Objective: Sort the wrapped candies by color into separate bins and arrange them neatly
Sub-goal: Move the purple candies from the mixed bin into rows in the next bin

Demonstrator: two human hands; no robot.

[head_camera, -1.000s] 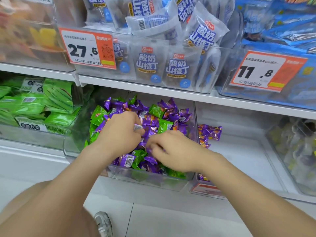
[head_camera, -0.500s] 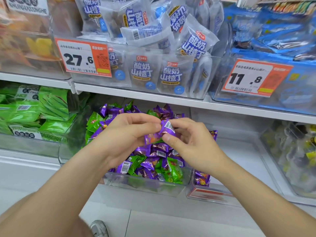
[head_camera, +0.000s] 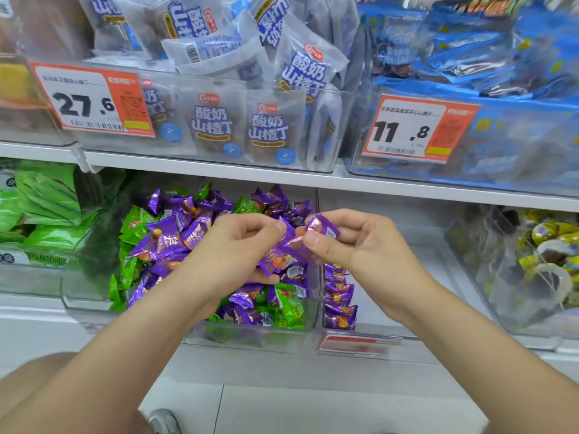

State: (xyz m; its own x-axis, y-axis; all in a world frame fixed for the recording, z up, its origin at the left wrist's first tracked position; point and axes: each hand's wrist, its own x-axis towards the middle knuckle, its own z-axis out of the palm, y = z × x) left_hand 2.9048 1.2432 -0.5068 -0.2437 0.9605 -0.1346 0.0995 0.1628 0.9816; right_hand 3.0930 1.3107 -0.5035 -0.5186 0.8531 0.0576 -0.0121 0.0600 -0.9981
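2 hands, 2 price tags showing numbers, 1 shoe.

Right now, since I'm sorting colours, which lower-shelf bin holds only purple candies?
The clear bin just right of the mixed bin: purple candies stacked along its left wall; the mixed one holds green too.

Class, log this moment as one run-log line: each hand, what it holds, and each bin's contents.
left hand: holds purple candies | right hand: pinches purple candy | mixed bin: purple and green | right bin: purple only

hidden | bin candies partly under left hand; cut off | green packs, left edge; shoe, bottom edge; blurred | price tag small print
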